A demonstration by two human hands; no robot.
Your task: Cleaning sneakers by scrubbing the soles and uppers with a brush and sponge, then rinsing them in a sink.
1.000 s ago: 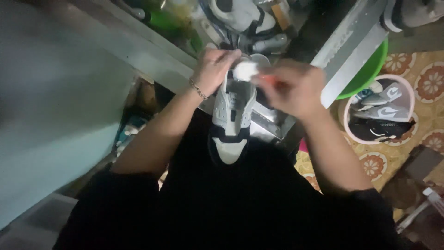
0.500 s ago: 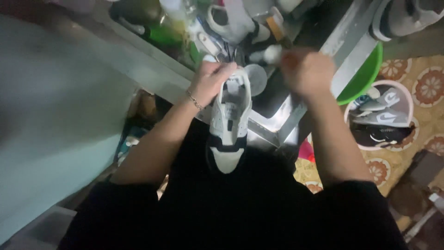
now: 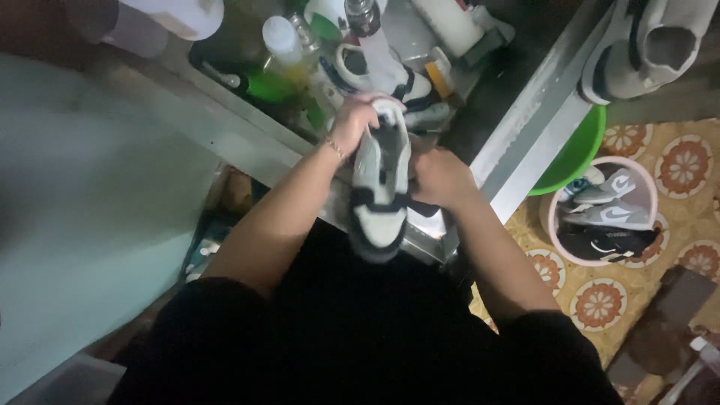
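Observation:
A grey, white and black sneaker (image 3: 379, 191) hangs upright in front of me, toe pointing down toward my lap. My left hand (image 3: 352, 121) grips its heel end from the top; a thin bracelet sits on that wrist. My right hand (image 3: 441, 178) is closed against the shoe's right side near the laces. Whether it holds anything besides the shoe is hidden.
A metal sink (image 3: 420, 240) lies below the shoe, with bottles (image 3: 283, 45) and another sneaker (image 3: 382, 71) behind it. A pink basin (image 3: 645, 187) with several shoes stands on the patterned floor at right, next to a green basin (image 3: 577, 154). A grey shoe (image 3: 645, 45) sits at top right.
My right hand came down from above the shoe, where it held a small white object, to the shoe's right side. The view shifted, and the shoe sits lower in the picture.

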